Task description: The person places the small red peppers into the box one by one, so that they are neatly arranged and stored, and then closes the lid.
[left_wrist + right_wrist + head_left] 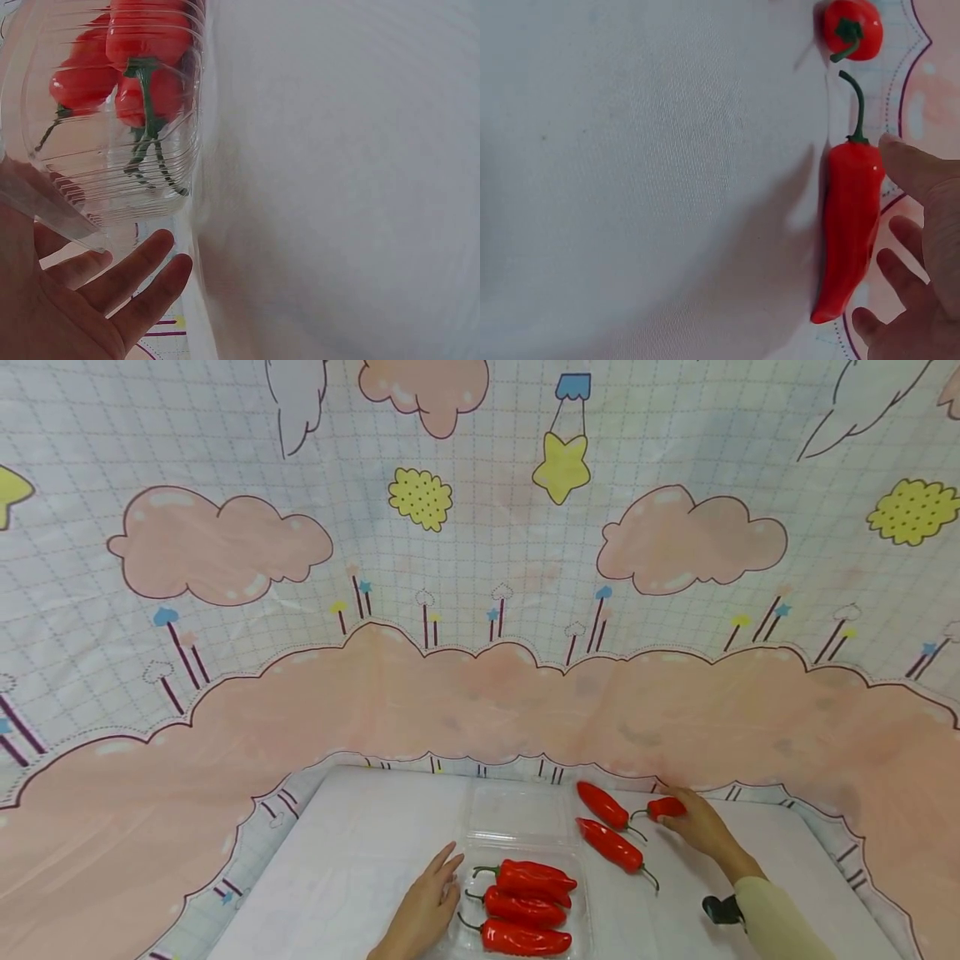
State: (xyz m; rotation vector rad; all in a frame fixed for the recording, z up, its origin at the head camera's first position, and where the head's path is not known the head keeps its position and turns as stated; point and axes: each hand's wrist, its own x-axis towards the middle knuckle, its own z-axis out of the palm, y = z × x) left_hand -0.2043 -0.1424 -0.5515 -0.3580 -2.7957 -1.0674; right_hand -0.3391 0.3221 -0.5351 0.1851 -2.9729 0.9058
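At the far right of the table, my right hand (701, 828) reaches over a red chili pepper (667, 808). In the right wrist view, the thumb is right at this pepper's (851, 217) stem end, while the other fingers are spread and loosely bent beside it. My left hand (427, 902) is beside the left wall of a clear plastic box (587, 902), fingers extended. The left wrist view shows its fingertips near the box's ribbed wall (112, 202). Several red peppers (525, 937) lie crosswise in the box, green stems toward the left hand.
Two more red peppers (603, 806) (611, 846) lie between the box and my right hand. The box's clear lid (517, 814) is folded back on the white table (360, 843). A patterned cloth (480, 702) rises behind the table. A small black device (722, 910) is at my right wrist.
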